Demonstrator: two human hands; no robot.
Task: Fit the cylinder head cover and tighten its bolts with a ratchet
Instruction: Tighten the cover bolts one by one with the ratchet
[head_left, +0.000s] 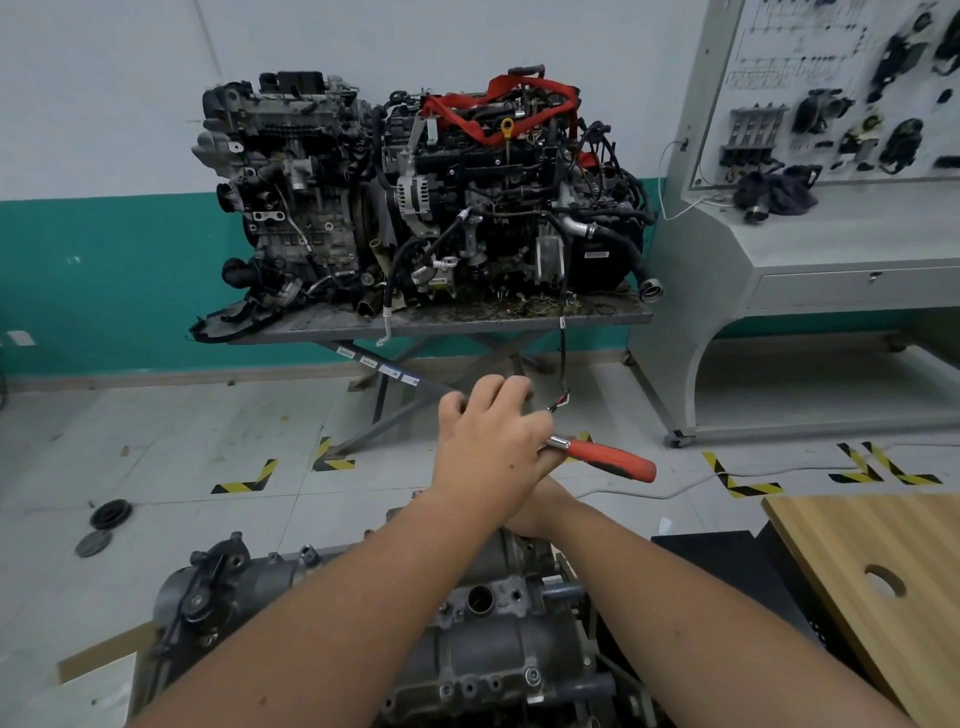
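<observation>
Gripping the ratchet (602, 460) near its head with my left hand (488, 447), red handle jutting right, above the cylinder head cover (498, 639); my right hand (540, 512) sits underneath, its grip hidden

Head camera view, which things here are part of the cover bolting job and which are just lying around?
In the job:
ratchet
left hand
right hand
cylinder head cover

Lying about:
engines on the stand
rubber discs on the floor
wooden board
training panel

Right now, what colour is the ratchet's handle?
Red-orange, on the ratchet handle, seen in the head view.
</observation>
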